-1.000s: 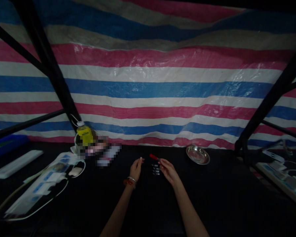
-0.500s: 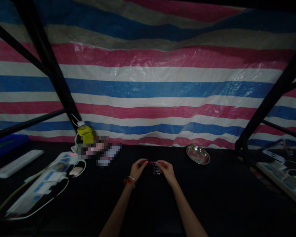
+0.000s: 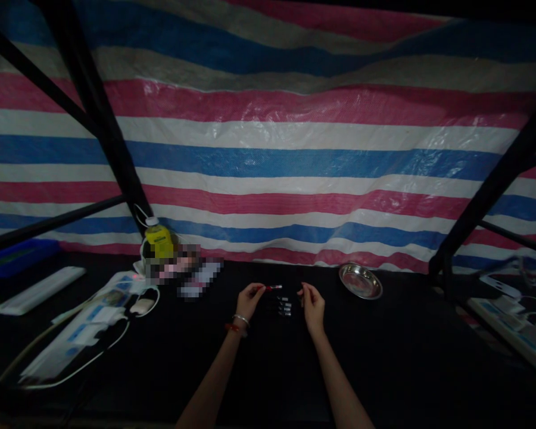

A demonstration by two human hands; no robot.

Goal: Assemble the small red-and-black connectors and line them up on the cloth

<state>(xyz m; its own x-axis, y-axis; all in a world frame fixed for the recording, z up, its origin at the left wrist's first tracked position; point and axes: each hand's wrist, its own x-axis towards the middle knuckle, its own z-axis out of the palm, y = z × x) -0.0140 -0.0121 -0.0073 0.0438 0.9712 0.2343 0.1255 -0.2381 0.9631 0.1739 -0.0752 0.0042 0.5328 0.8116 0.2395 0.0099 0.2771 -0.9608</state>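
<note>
Pinched in the fingertips of my left hand (image 3: pixel 249 299) is a small red stick with a silver end (image 3: pixel 273 288), lying roughly level and pointing right. My right hand (image 3: pixel 312 305) is raised apart from it on the right, fingers bent together; whether something small is between them is too dark to tell. Between the two hands, several small dark pieces with silver ends (image 3: pixel 284 308) lie in a stack of rows on the black table (image 3: pixel 268 369). The left wrist wears a silver bangle and a reddish bracelet.
A round metal dish (image 3: pixel 360 281) stands right of my hands. At the left are a yellow bottle (image 3: pixel 159 239), a power strip (image 3: pixel 78 333) with white cables, a white bar (image 3: pixel 41 290) and a blue tray (image 3: pixel 20 257). Another power strip (image 3: pixel 513 333) sits far right.
My right hand has moved off to the right, away from the red stick, whose silver end now shows. My left hand still holds the stick. The view has shifted slightly.
</note>
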